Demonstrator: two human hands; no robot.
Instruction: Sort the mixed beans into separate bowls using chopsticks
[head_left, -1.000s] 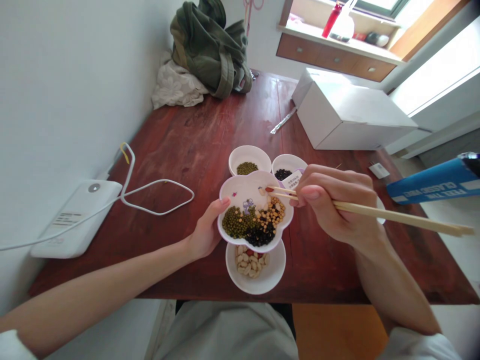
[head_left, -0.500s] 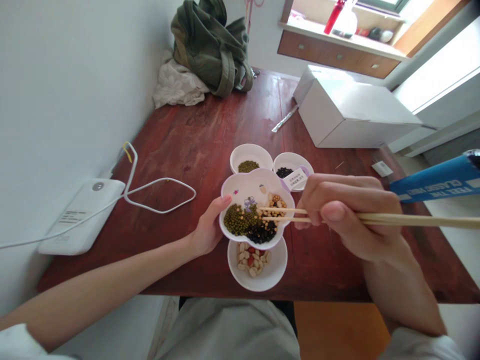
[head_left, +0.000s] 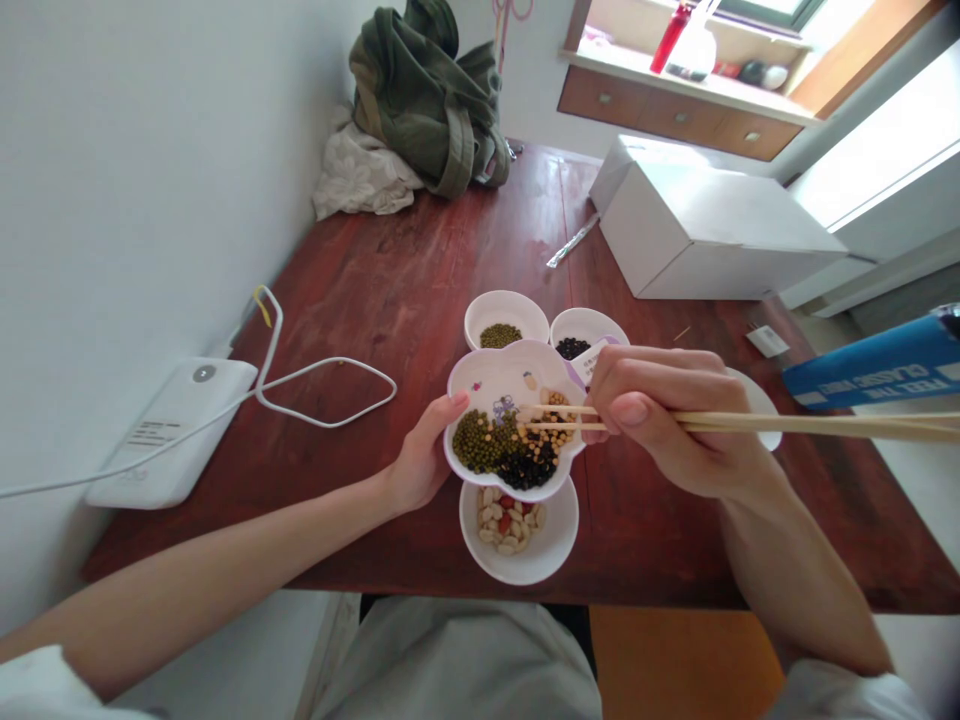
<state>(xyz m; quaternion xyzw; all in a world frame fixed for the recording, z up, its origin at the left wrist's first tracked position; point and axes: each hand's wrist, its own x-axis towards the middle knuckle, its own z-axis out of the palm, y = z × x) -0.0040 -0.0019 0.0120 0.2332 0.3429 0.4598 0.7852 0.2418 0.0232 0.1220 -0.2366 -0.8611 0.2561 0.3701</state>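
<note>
My left hand (head_left: 421,455) grips the left rim of a flower-shaped bowl (head_left: 495,368), its thumb over the edge. Inside lie green mung beans (head_left: 478,440), black beans (head_left: 529,466) and yellow kernels (head_left: 559,430). My right hand (head_left: 667,415) is closed round a pair of chopsticks (head_left: 810,426); their tips reach into the bowl among the yellow kernels. Below the flower-shaped bowl, partly covered by it, a white bowl (head_left: 559,545) holds peanuts (head_left: 511,525). Behind it stand a bowl of mung beans (head_left: 506,305) and a bowl of black beans (head_left: 592,322).
Another white dish (head_left: 766,405) shows partly behind my right hand. A white power bank (head_left: 172,430) with a white cable (head_left: 330,424) lies at the left. Farther back are a green bag (head_left: 420,100) and a white box (head_left: 697,220). A blue package (head_left: 877,360) is at the right.
My right hand and the chopsticks have shifted slightly left, uncovering part of a white dish behind the hand. The left hand still holds the bowl. The whole view has shifted slightly.
</note>
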